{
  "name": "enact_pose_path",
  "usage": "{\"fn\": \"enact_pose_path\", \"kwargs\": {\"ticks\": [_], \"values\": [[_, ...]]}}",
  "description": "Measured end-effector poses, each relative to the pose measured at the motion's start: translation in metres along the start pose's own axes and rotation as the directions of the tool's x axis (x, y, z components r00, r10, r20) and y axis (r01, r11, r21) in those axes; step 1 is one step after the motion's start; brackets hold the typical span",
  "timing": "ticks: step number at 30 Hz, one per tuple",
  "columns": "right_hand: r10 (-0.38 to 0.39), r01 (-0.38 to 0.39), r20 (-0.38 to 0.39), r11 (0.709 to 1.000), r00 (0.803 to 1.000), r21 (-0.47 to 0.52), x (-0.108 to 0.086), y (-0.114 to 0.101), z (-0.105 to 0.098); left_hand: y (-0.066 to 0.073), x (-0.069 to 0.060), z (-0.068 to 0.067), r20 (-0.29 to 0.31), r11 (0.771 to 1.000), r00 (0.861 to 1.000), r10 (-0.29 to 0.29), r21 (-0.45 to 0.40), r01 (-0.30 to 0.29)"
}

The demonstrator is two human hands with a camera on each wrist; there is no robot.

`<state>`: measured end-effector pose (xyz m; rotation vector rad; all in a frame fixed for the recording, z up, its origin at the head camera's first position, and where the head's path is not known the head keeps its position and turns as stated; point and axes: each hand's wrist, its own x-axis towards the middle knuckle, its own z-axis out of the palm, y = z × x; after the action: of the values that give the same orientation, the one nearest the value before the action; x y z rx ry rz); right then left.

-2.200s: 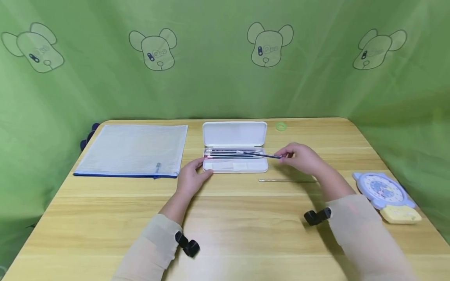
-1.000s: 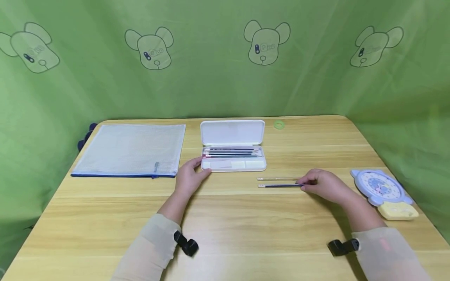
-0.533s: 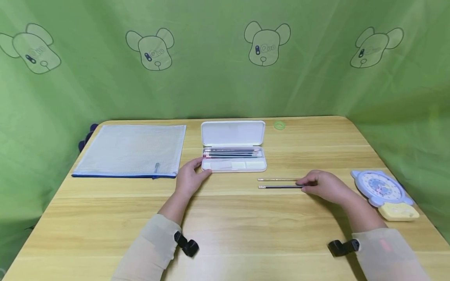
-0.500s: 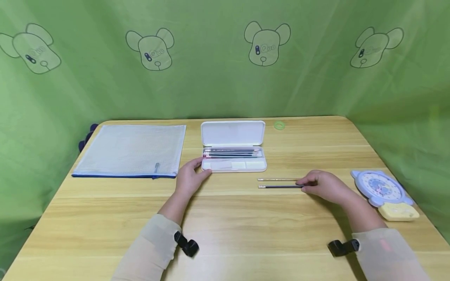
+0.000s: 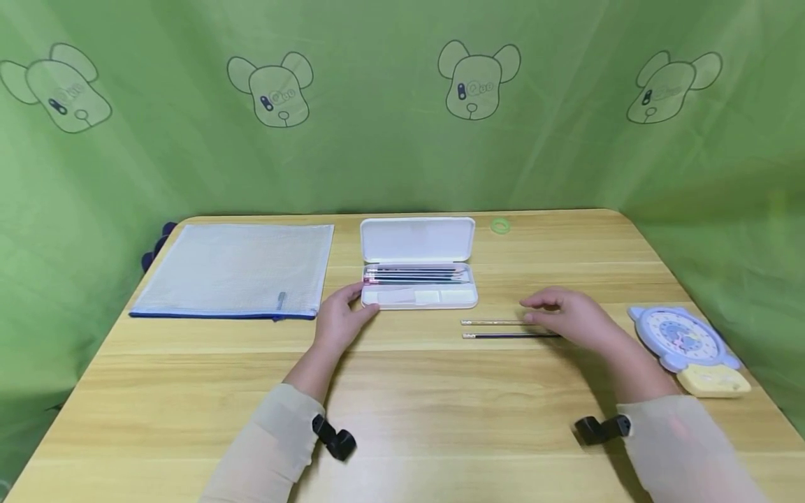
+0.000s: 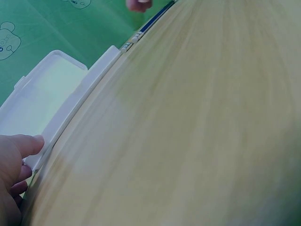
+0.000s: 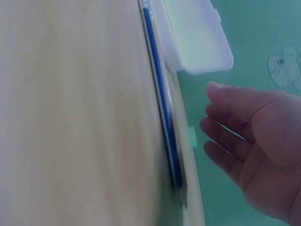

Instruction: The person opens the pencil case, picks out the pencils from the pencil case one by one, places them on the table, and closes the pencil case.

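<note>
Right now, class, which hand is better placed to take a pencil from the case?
Right, most likely. The right hand holds nothing and hovers close to the right of the open case; the left hand grips the left end, seemingly better used for steadying.

Before me the wood-grain counter (image 5: 402,426) carries a mesh zip pouch (image 5: 235,271) at left, an open pencil case (image 5: 418,241) midway, a green ring (image 5: 500,232) toward the back, a gold pencil (image 5: 493,323) parallel to a dark-blue pencil (image 5: 509,336), and, rightmost, a toy clock (image 5: 682,339) touching a yellow block (image 5: 715,381).
</note>
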<state>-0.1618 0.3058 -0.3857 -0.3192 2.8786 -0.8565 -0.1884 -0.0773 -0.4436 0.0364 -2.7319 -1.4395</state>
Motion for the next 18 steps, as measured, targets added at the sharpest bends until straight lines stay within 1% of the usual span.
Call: {"fn": "enact_pose_path", "kwargs": {"ticks": [5, 12, 15, 18], "values": [[-0.002, 0.002, 0.01, 1.0, 1.0, 0.022, 0.025, -0.019, 0.006, 0.0, -0.001, -0.001, -0.003, 1.0, 1.0, -0.003, -0.005, 0.003], [-0.048, 0.048, 0.002, 0.996, 0.999, 0.074, 0.067, -0.047, 0.022, -0.001, 0.0, 0.0, -0.007, 1.0, 1.0, 0.007, 0.0, -0.007], [-0.057, 0.056, 0.013, 0.994, 0.998, 0.092, 0.083, -0.058, 0.029, -0.001, 0.0, 0.0, -0.013, 1.0, 1.0, 0.015, -0.005, -0.015], [-0.048, 0.044, 0.039, 0.994, 0.998, 0.101, 0.095, -0.066, 0.036, 0.0, 0.0, 0.001, -0.012, 1.0, 1.0, 0.013, -0.012, -0.013]]}}
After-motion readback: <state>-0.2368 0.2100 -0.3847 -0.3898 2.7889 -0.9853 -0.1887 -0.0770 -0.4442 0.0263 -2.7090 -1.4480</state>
